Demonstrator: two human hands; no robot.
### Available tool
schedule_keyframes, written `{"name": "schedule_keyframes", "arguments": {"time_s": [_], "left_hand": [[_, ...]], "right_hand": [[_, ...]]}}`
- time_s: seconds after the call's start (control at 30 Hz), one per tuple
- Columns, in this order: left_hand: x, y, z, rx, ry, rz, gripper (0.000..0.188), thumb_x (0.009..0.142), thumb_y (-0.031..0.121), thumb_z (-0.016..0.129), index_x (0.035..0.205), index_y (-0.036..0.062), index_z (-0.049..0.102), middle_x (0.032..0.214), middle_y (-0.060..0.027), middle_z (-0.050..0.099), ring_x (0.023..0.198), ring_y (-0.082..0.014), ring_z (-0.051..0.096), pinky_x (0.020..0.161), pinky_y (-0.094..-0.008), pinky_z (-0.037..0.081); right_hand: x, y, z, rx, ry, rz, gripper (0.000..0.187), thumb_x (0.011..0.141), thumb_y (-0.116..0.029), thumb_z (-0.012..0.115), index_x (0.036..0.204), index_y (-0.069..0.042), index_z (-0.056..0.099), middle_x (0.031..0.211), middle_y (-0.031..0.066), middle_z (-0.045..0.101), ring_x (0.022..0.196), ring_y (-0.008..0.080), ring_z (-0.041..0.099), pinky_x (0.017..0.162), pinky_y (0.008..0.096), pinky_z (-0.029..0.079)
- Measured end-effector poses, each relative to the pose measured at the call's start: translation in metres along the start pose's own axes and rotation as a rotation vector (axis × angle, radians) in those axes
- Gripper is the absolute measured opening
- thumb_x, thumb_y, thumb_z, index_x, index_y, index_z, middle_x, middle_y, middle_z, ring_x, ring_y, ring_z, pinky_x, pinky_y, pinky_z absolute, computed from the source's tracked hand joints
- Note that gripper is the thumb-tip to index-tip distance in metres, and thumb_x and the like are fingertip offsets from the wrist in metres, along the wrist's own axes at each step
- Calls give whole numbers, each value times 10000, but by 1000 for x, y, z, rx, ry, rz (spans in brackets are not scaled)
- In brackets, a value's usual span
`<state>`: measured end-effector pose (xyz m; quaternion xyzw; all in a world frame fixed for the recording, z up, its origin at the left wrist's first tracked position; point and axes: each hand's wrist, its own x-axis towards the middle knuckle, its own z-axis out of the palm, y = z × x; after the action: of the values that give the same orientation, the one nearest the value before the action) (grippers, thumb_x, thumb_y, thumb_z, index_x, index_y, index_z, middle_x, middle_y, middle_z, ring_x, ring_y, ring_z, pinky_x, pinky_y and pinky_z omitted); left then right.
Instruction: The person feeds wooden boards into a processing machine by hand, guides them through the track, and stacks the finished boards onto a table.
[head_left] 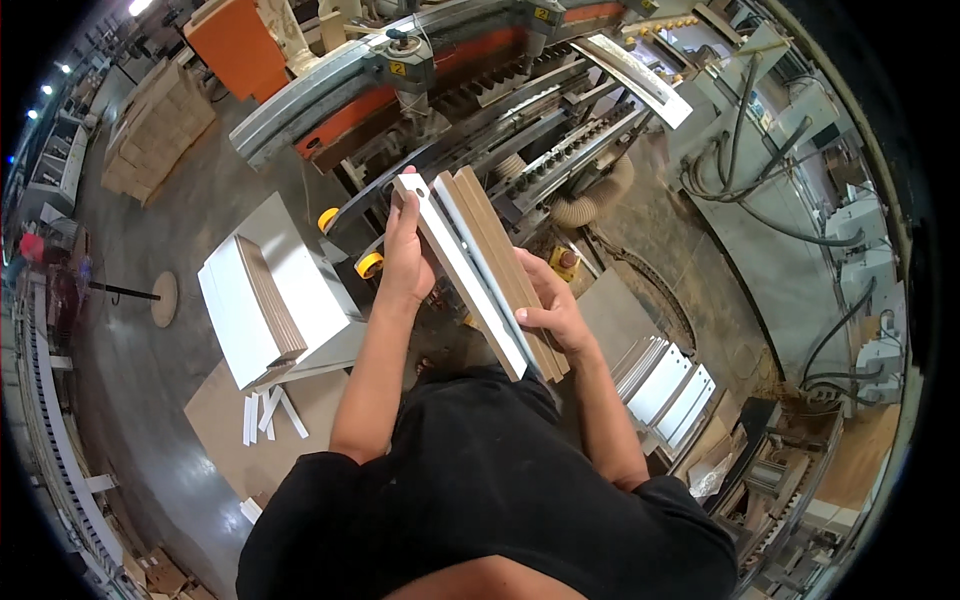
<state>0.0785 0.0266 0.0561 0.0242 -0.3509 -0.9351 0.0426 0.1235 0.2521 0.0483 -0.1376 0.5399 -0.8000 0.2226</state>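
Observation:
In front of my body, my left hand (405, 255) is closed around a narrow white board (465, 275) with a round dark hole near its far end. My right hand (552, 308) grips several narrow boards with bare brown edges (495, 240) from their right side, thumb laid over them. The two groups lie side by side at a slant, with a thin dark gap between them. Fingers beneath the boards are mostly hidden.
A long machine (480, 100) spans the front, with a white panel (632, 80) lying on it. White panels (235, 315) are stacked at left, above loose white strips (285, 412). More white boards (665, 385) sit at right. A hose (595, 205) and cables (770, 205) hang beyond.

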Motion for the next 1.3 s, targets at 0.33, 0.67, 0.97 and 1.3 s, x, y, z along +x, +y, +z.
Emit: {"name": "schedule_keyframes", "arguments": {"time_s": [0.33, 0.67, 0.97, 1.3], "left_hand": [[6, -21, 22, 92, 59, 152, 432, 1043, 368, 473, 1410, 173, 354, 1276, -118, 572, 1057, -206, 630, 892, -369, 562], [13, -24, 41, 180, 125, 174, 539, 924, 120, 677, 1334, 78, 329, 1171, -159, 529, 965, -257, 671, 708, -363, 607], [11, -11, 38, 72, -71, 147, 527, 953, 280, 652, 1346, 125, 336, 1187, -230, 575, 1026, -318, 671, 793, -447, 629], [6, -5, 44, 163, -55, 180, 552, 937, 168, 652, 1368, 91, 316, 1187, -206, 559, 1080, -325, 653, 811, -445, 632]], "right_hand": [[9, -2, 9, -345, 77, 23, 832, 722, -32, 757, 1483, -84, 425, 1294, 118, 595, 1165, 212, 565, 1036, 352, 413], [16, 0, 11, -366, 39, -38, 916, 694, -83, 789, 1518, -144, 395, 1320, 130, 575, 1118, 224, 581, 1025, 361, 427], [11, 0, 9, -81, 1, 4, 927, 764, -22, 745, 1555, -72, 263, 1328, 195, 559, 1207, 243, 554, 1058, 368, 393], [13, -5, 15, -121, -14, -29, 852, 842, -87, 723, 1553, -51, 256, 1429, 200, 483, 1318, 265, 471, 1122, 393, 331]]}}
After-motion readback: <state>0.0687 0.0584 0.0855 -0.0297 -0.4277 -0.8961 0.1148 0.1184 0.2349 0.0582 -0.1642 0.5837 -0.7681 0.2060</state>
